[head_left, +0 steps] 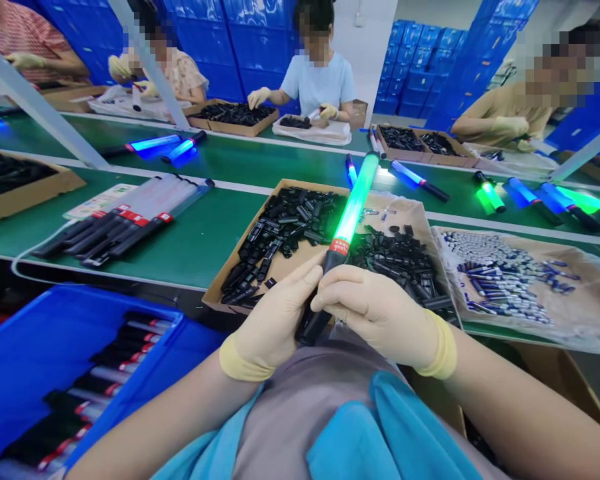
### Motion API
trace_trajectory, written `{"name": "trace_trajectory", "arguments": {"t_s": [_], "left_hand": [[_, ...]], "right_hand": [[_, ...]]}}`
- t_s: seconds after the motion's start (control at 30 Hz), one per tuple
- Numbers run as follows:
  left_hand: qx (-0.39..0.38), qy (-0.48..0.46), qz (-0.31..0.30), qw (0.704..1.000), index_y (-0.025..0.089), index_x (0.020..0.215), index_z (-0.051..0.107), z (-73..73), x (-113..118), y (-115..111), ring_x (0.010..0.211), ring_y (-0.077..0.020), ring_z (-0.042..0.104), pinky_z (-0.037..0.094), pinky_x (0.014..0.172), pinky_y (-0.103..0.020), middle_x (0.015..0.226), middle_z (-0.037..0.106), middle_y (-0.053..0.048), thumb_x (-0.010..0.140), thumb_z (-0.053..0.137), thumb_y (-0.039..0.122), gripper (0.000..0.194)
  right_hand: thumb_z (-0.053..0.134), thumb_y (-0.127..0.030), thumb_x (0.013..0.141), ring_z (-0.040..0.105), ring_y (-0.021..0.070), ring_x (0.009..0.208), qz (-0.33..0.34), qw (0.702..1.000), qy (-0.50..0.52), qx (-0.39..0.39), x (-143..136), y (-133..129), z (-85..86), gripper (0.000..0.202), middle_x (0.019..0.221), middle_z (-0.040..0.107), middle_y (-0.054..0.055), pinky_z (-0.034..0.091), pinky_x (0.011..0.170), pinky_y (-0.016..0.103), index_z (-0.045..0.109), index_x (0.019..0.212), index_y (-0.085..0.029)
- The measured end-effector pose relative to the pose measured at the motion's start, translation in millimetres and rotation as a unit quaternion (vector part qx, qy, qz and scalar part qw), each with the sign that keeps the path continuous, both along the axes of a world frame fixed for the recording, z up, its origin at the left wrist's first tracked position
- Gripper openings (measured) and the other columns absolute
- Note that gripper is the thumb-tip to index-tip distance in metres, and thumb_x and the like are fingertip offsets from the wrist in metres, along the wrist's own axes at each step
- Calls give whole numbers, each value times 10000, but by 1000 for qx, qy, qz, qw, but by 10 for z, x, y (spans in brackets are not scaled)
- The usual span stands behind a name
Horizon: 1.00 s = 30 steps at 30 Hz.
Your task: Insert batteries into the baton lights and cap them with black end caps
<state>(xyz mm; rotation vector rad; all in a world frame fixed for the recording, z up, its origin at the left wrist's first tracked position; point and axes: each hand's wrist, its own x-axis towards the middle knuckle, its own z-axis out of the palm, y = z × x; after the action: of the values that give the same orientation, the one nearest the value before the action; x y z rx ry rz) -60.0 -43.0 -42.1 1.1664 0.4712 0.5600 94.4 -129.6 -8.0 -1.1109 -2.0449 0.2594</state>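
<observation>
A light baton [357, 200] with a black handle and a red label band glows green between my hands, tilted up and away to the right. My left hand [283, 313], in a cream glove, is wrapped along the handle's left side. From the right, my right hand [375, 303], gloved the same way, grips the handle with curled fingers. Behind the baton lies a cardboard tray [293, 257] of small black plastic parts, partly hidden by my hands and the baton. To its right, a plastic-lined tray [575, 267] holds many batteries.
Unlit batons [125, 223] lie bundled on the green bench at left. A blue bin [180, 327] with more batons stands lower left. Lit batons [420, 180] lie on the green belt ahead. Several gloved co-workers [320, 87] sit opposite. White slanted posts [45, 100] rise at the sides.
</observation>
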Motion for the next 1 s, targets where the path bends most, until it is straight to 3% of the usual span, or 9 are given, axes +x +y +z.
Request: {"name": "trace_trajectory", "arguments": {"t_s": [0.2,0.3,0.37,0.43,0.57,0.67,0.77,0.9,1.0], "left_hand": [[90,-15,33,995,280,1211,747,56,93,-79,1374,-289,492,360,1198,-417,1368,651,-20,787,766,219,429],[-14,-25,14,999,256,1176,743,153,211,-120,1080,-217,656,570,888,-303,1119,717,-55,923,640,326,282],[-98,-30,-10,995,253,1192,714,183,260,-107,798,-138,649,538,637,-203,915,679,-37,941,629,337,278],[-137,-35,-6,990,220,1108,715,188,273,-53,621,-85,563,465,530,-161,762,598,-4,932,649,336,221],[-172,-26,61,983,147,942,719,208,252,151,599,-85,568,483,550,-158,709,609,-27,931,646,343,210],[-220,-38,62,973,133,1022,744,258,218,360,837,-180,685,575,756,-260,912,724,-122,962,546,494,416],[-212,-79,69,972,170,1200,717,275,105,572,1203,-254,620,524,1000,-356,1257,695,-139,945,455,652,604],[-112,-83,151,979,252,1315,663,154,-254,775,1400,-223,466,408,1132,-348,1478,571,-52,970,494,566,496],[-30,-31,200,979,203,1206,726,-5,-661,906,1325,-271,539,427,1105,-383,1379,644,-107,960,549,480,409]], "right_hand": [[553,-170,968,571,224,1172,-127,991,-15,44,-18,-63,-109,131,1240,553,106,545,975,388,611,1079,-210],[671,-218,906,577,246,1164,-208,977,39,38,10,-104,-164,251,1208,526,114,553,970,423,554,1129,-218],[662,-223,912,605,225,1093,-238,967,70,50,40,-140,-164,253,1185,529,107,574,906,392,536,1133,-224],[588,-211,958,624,199,1031,-209,974,50,71,46,-167,-142,175,1154,571,97,574,858,350,539,1126,-221],[442,-285,1039,617,184,823,-58,978,-188,70,-72,-71,-126,215,1236,641,107,549,689,341,588,1138,-163],[394,-199,1033,599,185,771,-46,955,-279,86,-161,229,-154,244,1270,638,99,536,671,357,621,1107,-150],[349,-143,1028,641,202,916,-100,950,-280,97,-27,712,-155,302,1248,649,110,554,820,356,649,1060,-148],[322,-104,1016,555,187,1284,-287,929,-235,1,608,1491,-132,400,1436,564,83,422,1126,332,622,1270,-175],[314,-81,981,572,220,1279,-370,898,-225,-77,1254,1995,-203,455,1429,565,142,437,1099,340,591,1340,-119]]}}
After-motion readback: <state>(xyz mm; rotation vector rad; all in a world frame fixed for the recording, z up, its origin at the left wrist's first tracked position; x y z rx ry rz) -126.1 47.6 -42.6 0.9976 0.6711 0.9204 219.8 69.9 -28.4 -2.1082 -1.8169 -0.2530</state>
